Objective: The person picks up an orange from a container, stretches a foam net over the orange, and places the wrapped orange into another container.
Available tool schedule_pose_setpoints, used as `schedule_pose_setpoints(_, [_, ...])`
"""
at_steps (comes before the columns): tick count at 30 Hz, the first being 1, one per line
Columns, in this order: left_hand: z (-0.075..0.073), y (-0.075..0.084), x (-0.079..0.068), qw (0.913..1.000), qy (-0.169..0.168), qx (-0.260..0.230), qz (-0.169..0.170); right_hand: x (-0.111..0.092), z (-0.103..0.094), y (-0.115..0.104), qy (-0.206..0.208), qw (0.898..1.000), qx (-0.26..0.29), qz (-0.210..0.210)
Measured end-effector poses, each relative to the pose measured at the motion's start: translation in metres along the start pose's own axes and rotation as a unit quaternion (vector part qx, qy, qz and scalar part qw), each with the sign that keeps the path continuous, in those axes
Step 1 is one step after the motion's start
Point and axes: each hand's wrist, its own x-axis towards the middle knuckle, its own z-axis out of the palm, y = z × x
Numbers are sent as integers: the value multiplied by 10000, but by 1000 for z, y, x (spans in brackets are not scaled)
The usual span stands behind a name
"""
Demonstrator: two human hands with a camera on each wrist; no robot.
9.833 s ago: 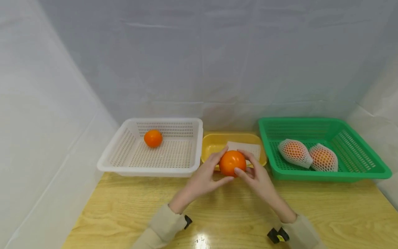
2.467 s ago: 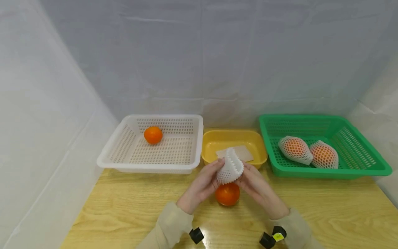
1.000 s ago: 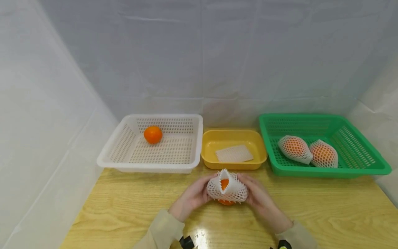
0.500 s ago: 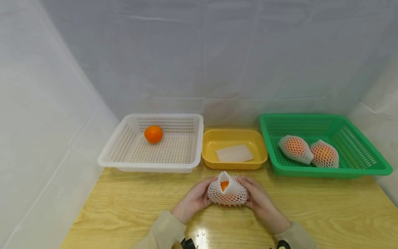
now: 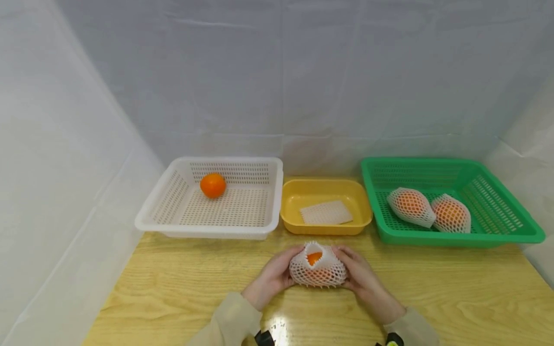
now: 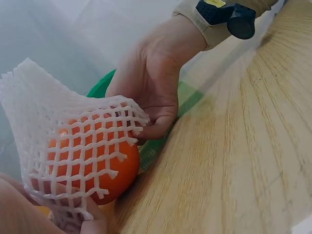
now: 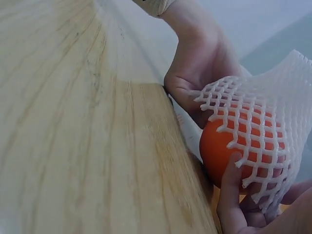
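Head view: orange fruit between my two hands, in front of the yellow tray; whether it rests on the worktop or is held just over it, I cannot tell. White foam net wraps its top and sides, the ragged mouth gaping upward with fruit showing inside. Fingers of my left hand and right hand curl round it, clamped on the net from opposite sides. Wrist views: underside of the fruit bare below the net's cut edge.

Step in hand, as I judge it: sleeving the fruit. Next move seems to call for easing that edge evenly lower without tearing strands, then probably a carry to the green basket, where two netted fruits lie. One bare fruit sits in the white basket; a flat net lies in the tray.
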Motion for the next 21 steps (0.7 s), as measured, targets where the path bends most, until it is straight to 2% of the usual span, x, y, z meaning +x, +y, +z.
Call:
schedule_pose_setpoints(8, [6,-2,-3,9963,604,514,326,-1,2,-2,70,9986,-481,-214])
schedule_pose_setpoints(13, [11,-3,-4,9948,646,439,648,-1,8,-4,200,9976,-604,-281])
schedule_pose_setpoints(17, [12,-3,-4,9944,688,356,725,-2,9,-5,216,9974,-626,-269])
schedule_pose_setpoints(21, [12,0,-4,9941,766,164,744,-4,8,-5,-33,9989,-372,-286])
